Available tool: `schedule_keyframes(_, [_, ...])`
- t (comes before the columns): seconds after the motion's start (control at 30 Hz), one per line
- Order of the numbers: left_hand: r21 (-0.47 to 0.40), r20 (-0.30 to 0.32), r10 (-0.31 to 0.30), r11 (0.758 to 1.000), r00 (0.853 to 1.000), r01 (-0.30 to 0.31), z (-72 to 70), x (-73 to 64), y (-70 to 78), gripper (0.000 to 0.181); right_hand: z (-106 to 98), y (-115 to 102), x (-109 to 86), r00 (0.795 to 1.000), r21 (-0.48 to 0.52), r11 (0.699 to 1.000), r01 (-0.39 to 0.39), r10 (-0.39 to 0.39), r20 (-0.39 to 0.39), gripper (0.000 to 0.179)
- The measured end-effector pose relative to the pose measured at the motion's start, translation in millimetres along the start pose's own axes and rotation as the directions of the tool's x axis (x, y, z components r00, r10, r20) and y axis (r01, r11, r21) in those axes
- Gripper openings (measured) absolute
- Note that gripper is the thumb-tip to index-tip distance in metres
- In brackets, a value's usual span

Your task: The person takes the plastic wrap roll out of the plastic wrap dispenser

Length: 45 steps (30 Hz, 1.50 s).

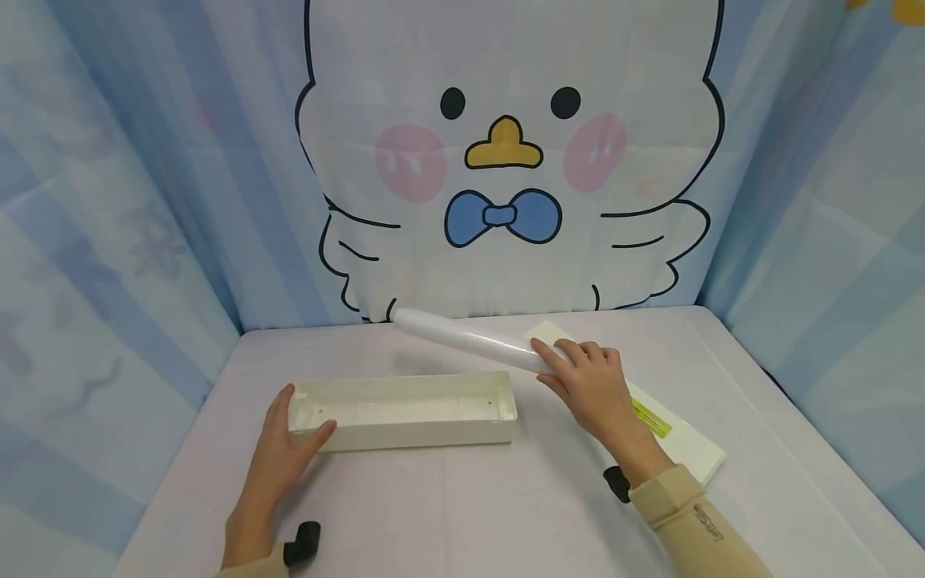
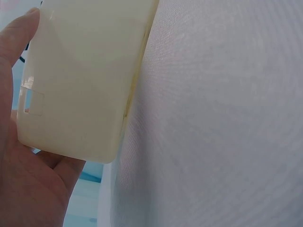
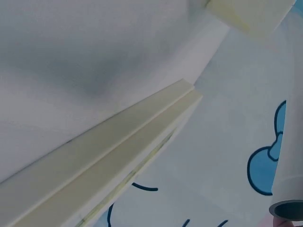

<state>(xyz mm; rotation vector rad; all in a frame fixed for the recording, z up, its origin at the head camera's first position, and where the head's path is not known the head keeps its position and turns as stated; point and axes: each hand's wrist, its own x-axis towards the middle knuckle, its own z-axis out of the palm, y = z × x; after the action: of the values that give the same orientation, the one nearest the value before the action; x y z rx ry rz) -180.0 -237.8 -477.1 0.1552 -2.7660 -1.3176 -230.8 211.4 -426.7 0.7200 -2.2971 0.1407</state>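
A long cream plastic box (image 1: 401, 436) sits open side up on the table. My left hand (image 1: 283, 449) grips its left end, thumb over the near rim and fingers on the far side. The left wrist view shows the box's smooth end wall (image 2: 83, 90) between thumb and fingers. In my right hand (image 1: 596, 393) is a white roll of cling film (image 1: 462, 337), held by its right end and slanting out behind the box. Its hollow core end (image 3: 287, 209) shows at the edge of the right wrist view.
A long cream lid (image 1: 690, 445) with a yellow-green label lies beneath my right forearm; its long side (image 3: 104, 153) fills part of the right wrist view. White cloth covers the table (image 1: 433, 514). Curtains hang on both sides, and a cartoon-printed backdrop (image 1: 506, 273) stands behind.
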Motion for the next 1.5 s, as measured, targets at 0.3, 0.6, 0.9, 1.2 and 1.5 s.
schedule_keyframes(0.3, [-0.002, 0.004, 0.002, 1.0, 1.0, -0.002, 0.0, 0.3, 0.0, 0.104, -5.0, 3.8, -17.7, 0.996, -0.027, 0.996, -0.089, 0.088, -0.005, 0.051])
schedule_keyframes(0.6, [0.008, -0.009, 0.035, 0.999, 0.999, -0.034, 0.4, 1.7, -1.0, 0.103, -16.1, 1.6, -37.1, 0.983, -0.064, 0.982, -0.179, 0.181, 0.023, 0.058])
schedule_keyframes(0.9, [0.008, -0.001, 0.016, 1.0, 1.0, -0.016, 0.1, 1.0, -0.7, 0.105, -28.0, -2.0, -60.3, 0.969, -0.086, 0.966, -0.245, 0.247, 0.011, 0.059])
schedule_keyframes(1.2, [-0.002, 0.011, -0.005, 1.0, 1.0, 0.005, 0.5, 1.2, -1.9, 0.106, -39.2, -14.0, -82.7, 0.927, -0.119, 0.927, -0.356, 0.367, 0.08, 0.059])
schedule_keyframes(1.5, [0.001, 0.005, 0.014, 1.0, 1.0, -0.014, 1.0, 1.3, -2.5, 0.106, -42.1, -24.4, -101.4, 0.894, -0.123, 0.897, -0.424, 0.436, 0.106, 0.057])
